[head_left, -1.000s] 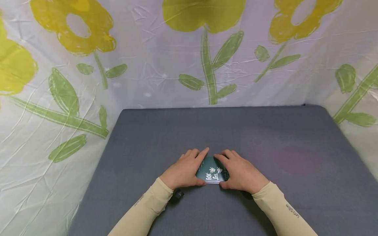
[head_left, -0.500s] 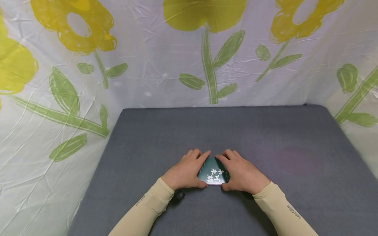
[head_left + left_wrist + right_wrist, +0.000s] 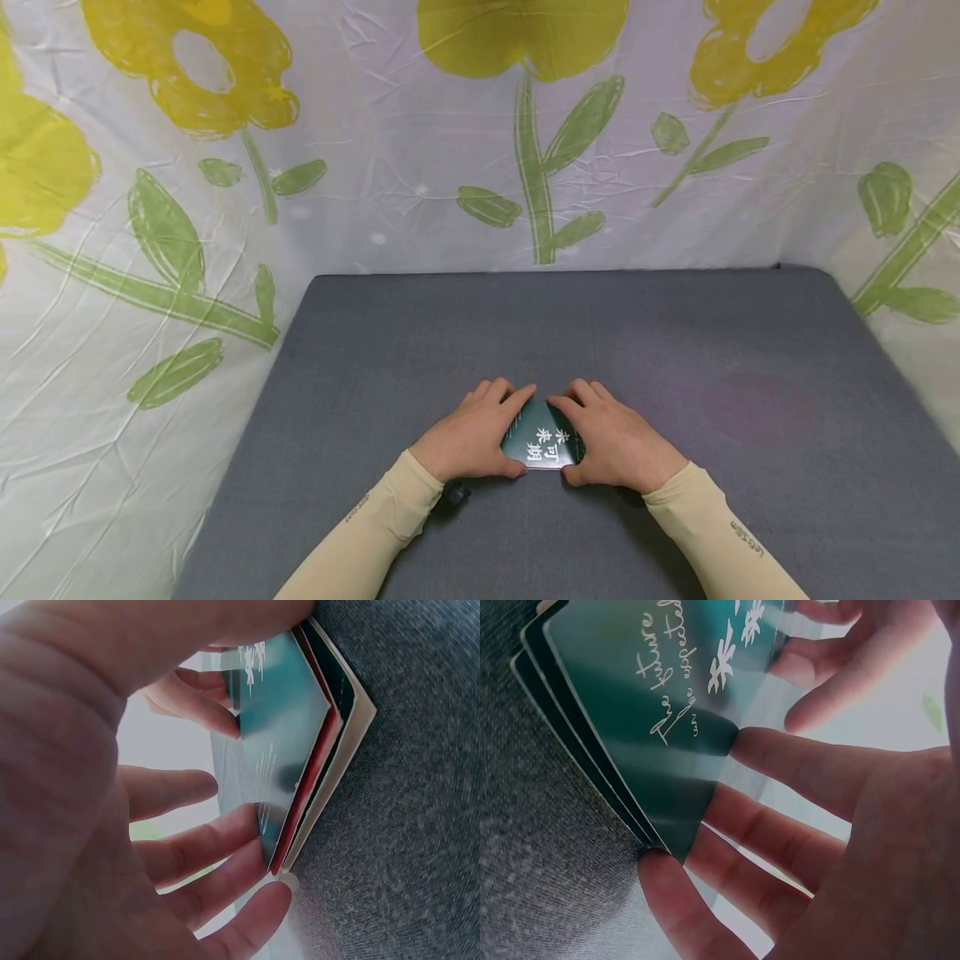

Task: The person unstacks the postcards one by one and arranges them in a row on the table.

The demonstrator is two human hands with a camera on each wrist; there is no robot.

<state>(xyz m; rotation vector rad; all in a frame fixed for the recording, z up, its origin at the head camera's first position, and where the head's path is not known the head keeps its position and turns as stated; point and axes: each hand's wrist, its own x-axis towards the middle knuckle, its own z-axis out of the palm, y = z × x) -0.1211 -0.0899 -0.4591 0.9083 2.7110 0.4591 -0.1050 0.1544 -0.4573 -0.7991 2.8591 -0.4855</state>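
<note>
While two bare hands frame it from either side, a stack (image 3: 534, 423) of thin, green-covered pieces lies on a gray table (image 3: 420, 333); whether they are cards or booklets cannot be told. At the stack's left side, the left hand (image 3: 467, 435) grasps it, thumb (image 3: 512, 469) at the near edge and index finger (image 3: 519, 398) at the far end. Opposite, at the stack's right side, the right hand (image 3: 618, 437) holds on in a matching grip, its fingers (image 3: 742, 847) lined up along the edge. The layers sit slightly apart at the stack's sides, where the left wrist view picks out a red edge (image 3: 309, 787) among them. White Chinese characters (image 3: 547, 446) mark the top cover, joined by looping English script (image 3: 666, 682) that includes the words "future" and "expected." Cream sleeves (image 3: 386, 517) run up to both wrists on the near side of the stack. Well beyond it hangs a pale curtain (image 3: 390, 125) printed with yellow flowers (image 3: 525, 37).
</note>
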